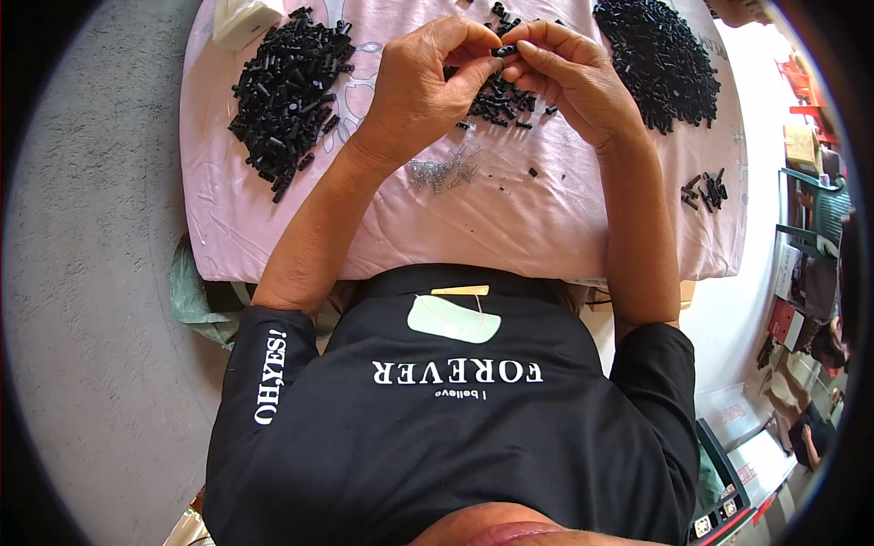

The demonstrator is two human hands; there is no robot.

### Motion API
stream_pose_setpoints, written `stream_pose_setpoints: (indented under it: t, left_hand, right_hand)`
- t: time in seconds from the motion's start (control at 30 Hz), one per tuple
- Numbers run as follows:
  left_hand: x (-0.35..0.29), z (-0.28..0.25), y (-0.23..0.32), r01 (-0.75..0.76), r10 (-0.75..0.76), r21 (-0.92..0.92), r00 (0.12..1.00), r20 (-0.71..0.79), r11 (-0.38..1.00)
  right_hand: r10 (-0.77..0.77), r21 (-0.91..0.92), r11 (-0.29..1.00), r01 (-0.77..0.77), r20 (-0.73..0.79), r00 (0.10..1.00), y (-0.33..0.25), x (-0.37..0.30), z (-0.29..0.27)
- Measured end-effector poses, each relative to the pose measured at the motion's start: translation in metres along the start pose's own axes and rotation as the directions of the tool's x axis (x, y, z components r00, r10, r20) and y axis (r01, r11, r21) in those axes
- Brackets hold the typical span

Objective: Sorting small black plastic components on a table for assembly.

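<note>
Small black cylindrical part (504,52), at the top of the frame, just right of centre, pinched between the fingertips of two bare hands. Its long axis runs roughly left to right, tilted slightly, so that it bridges the short gap from one hand to the other. Neither hand is clearly nearer: the left hand (426,86) meets it at the left end, thumb and forefinger closed together, and the right hand (578,82) grips toward its right end, thumb against finger. Exactly how much each covers is too small to tell.

Below the hands is a loose scatter of black pieces (499,105), partly hidden by the fingers. A large black heap (289,86) lies at the upper left, another dense heap (660,64) at the upper right. Nearer the middle is a patch of thin silvery pieces (444,171); a little black cluster (707,190) sits at the right edge of the pink-covered tabletop (510,232). Both forearms reach up from a black top (455,437).
</note>
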State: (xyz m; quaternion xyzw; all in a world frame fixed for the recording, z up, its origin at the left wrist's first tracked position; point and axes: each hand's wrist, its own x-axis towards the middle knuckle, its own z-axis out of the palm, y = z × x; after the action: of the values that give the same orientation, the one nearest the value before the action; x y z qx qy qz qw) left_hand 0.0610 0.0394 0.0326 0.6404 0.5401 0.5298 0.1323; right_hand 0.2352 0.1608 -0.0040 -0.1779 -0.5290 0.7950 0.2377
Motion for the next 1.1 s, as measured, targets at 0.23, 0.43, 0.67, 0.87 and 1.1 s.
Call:
stream_pose_setpoints:
  t: [0.23,0.43,0.67,0.87,1.1]
  left_hand:
    - [-0.003,-0.004,0.002,0.015,-0.016,0.031,0.999,0.046,0.999]
    - [-0.005,-0.001,-0.001,0.077,-0.083,0.050,0.987,0.134,0.996]
    - [-0.007,0.000,-0.002,-0.003,-0.016,0.100,0.982,0.186,0.995]
    - [-0.015,-0.002,-0.003,-0.045,0.023,0.178,0.992,0.127,0.983]
    - [-0.028,-0.042,-0.012,0.066,-0.063,0.391,0.998,-0.021,0.918]
  right_hand:
    - [0.018,-0.028,0.999,-0.019,-0.015,1.000,0.004,0.001,0.000]
    - [-0.030,-0.196,0.980,0.018,-0.056,0.998,0.001,0.000,0.011]
    - [-0.041,-0.221,0.974,0.037,-0.013,0.999,0.000,-0.002,0.012]
    - [-0.025,-0.238,0.971,0.019,-0.022,0.999,0.003,-0.001,0.016]
    - [-0.212,-0.426,0.901,0.082,-0.266,0.940,0.003,0.003,-0.021]
